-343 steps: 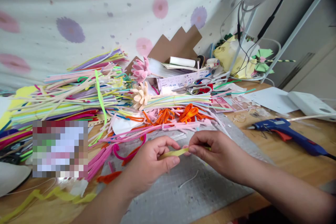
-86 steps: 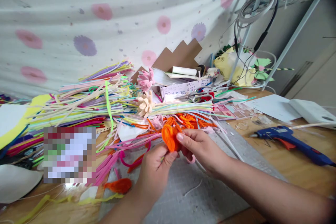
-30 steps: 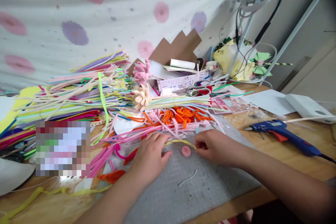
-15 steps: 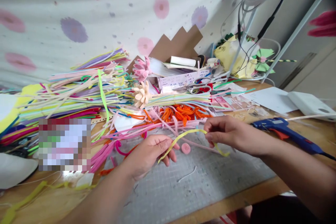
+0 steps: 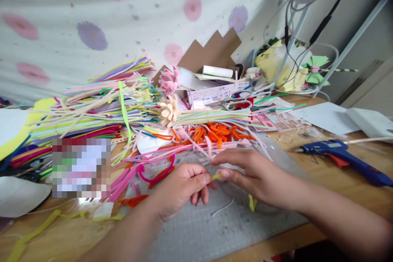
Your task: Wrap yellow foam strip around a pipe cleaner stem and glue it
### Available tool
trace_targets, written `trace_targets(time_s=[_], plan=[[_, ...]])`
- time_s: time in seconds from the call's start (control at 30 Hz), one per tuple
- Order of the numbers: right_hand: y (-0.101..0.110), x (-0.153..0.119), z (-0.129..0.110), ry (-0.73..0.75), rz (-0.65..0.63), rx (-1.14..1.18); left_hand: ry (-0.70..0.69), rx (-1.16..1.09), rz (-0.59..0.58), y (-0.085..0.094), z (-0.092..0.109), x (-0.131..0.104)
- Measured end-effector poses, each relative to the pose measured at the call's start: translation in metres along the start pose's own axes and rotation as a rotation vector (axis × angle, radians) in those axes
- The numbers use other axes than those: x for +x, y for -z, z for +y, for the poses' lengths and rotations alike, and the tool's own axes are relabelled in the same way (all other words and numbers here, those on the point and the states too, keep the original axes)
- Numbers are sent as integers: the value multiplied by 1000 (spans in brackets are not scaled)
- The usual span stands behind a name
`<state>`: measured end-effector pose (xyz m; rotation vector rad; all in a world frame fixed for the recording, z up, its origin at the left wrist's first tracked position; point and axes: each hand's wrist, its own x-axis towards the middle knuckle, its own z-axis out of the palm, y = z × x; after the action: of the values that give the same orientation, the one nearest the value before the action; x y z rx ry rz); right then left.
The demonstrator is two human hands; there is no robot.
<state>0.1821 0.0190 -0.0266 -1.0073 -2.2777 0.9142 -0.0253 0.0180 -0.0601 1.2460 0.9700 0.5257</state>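
Note:
Between my two hands runs a thin yellow strip [image 5: 216, 176] above a grey cutting mat [image 5: 196, 237]. My left hand [image 5: 192, 184] pinches one end of it between thumb and forefinger. The thumb of my right hand [image 5: 248, 174] touches the strip close to the left fingertips, with the forefinger stretched over it. A further yellow piece [image 5: 252, 203] hangs below my right palm; the part between is hidden by the hand. A short pale wire [image 5: 222, 207] lies on the mat below the hands.
Bundles of coloured pipe cleaners [image 5: 92, 110] spread across the left and back. A pink flower [image 5: 170, 81] and a cream flower [image 5: 169, 110] stand among them. Orange pieces [image 5: 219, 133] lie behind my hands. At the right is a blue glue gun [image 5: 344, 155]; white paper [image 5: 325, 118] is behind it.
My right hand has moved left and down, close to my left hand. The yellow strip's arch between the hands has shrunk to a short stretch. The view has shifted slightly.

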Motion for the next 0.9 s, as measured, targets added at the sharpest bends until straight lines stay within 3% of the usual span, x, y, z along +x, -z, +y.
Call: trace_targets(time_s=[0.1, 0.3, 0.47, 0.9], plan=[[-13, 8, -2, -127, -76, 80, -16, 22, -4, -1, 1, 0], [-21, 16, 4, -366, -101, 258, -18, 25, -14, -1, 2, -1], [-18, 15, 8, -340, -12, 318, -2, -3, -12, 1, 4, -2], [-16, 13, 10, -313, 24, 222, -53, 190, 60, 2, 6, -3]])
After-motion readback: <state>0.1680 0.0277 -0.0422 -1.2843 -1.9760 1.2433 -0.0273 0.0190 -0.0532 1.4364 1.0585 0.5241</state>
